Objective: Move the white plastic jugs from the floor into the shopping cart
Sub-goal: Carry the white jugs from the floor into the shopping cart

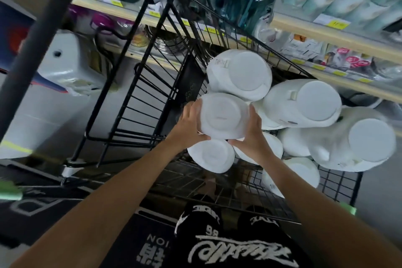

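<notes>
Left hand (189, 123) and right hand (253, 135) grip the jug (224, 115) from either side, fingers curled round it, base up, long axis pointing into the cart (339, 183)

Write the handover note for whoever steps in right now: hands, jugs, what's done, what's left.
Left hand and right hand: both grip one jug by its sides, bottom toward the camera, at the pile in the cart.
Other jugs: several already lie in the cart, to the right of and below the held one.
Done: those are loaded.
Left: set down the held jug. No jugs on the floor are in view, so check there for more.
</notes>
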`<state>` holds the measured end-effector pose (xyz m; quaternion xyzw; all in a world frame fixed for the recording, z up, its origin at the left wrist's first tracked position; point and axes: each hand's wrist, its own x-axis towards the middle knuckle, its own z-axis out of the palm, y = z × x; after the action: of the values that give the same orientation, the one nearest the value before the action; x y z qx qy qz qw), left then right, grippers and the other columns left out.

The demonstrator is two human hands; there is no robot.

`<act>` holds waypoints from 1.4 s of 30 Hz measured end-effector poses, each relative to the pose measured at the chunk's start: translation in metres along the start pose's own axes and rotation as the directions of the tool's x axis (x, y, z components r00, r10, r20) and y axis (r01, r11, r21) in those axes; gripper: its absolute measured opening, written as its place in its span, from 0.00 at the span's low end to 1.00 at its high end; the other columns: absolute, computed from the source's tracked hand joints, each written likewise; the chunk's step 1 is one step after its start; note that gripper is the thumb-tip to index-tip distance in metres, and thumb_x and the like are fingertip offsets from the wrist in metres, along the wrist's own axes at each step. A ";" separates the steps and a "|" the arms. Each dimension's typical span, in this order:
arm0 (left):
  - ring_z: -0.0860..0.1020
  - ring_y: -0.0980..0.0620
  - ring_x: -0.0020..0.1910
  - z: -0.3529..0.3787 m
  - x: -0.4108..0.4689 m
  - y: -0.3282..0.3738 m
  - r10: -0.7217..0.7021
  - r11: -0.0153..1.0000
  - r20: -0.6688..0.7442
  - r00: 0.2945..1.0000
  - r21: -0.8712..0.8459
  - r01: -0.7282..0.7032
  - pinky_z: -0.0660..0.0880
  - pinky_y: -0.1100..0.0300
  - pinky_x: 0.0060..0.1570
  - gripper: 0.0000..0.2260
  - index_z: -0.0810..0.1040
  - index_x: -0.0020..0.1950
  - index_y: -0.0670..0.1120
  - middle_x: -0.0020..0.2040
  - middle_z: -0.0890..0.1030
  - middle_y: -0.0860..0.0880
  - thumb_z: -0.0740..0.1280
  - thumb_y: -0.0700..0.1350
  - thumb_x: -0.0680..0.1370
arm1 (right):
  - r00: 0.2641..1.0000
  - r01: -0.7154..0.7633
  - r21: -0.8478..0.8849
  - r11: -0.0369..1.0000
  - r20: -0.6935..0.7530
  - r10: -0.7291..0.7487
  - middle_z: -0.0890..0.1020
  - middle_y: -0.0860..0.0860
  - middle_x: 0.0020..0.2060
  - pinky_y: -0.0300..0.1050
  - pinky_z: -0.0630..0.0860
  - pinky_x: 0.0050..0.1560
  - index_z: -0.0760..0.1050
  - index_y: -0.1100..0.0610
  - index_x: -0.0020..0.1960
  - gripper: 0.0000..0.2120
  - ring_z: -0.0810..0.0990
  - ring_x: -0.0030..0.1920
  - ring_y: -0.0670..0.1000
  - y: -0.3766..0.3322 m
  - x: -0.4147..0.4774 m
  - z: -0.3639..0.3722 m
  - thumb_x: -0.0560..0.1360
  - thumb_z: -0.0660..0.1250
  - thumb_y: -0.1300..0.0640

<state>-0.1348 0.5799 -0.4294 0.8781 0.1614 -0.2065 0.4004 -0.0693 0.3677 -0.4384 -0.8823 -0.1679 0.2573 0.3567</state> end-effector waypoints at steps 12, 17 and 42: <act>0.55 0.45 0.73 -0.024 0.019 0.003 0.010 1.000 0.084 0.996 0.008 -0.011 0.62 0.43 0.70 0.54 0.39 0.74 0.58 0.73 0.47 0.54 0.77 0.51 0.64 | 0.997 -0.076 0.092 0.993 -0.017 0.078 0.59 0.52 0.67 0.47 0.71 0.59 0.50 0.47 0.73 0.47 0.57 0.57 0.37 -0.016 0.012 0.000 0.63 0.75 0.59; 0.47 0.48 0.76 -0.022 0.010 0.025 -0.073 0.994 -0.005 0.997 -0.076 0.072 0.56 0.46 0.71 0.47 0.46 0.77 0.54 0.76 0.43 0.56 0.74 0.56 0.68 | 0.991 -0.132 0.154 0.979 0.042 0.127 0.67 0.49 0.65 0.43 0.67 0.62 0.58 0.51 0.74 0.37 0.66 0.64 0.46 -0.018 0.005 -0.025 0.71 0.72 0.58; 0.74 0.55 0.56 0.190 -0.036 0.495 0.571 0.805 0.099 0.815 -0.264 -0.532 0.70 0.61 0.55 0.21 0.67 0.70 0.46 0.66 0.73 0.49 0.66 0.45 0.78 | 0.829 -0.080 0.426 0.901 -0.473 0.297 0.80 0.62 0.49 0.30 0.74 0.42 0.71 0.66 0.64 0.19 0.79 0.40 0.41 0.143 -0.259 -0.399 0.74 0.68 0.68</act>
<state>0.0115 0.1185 -0.2096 0.8145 -0.1147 -0.1367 0.5520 -0.0344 -0.0715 -0.2093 -0.8424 0.0807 0.0680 0.5284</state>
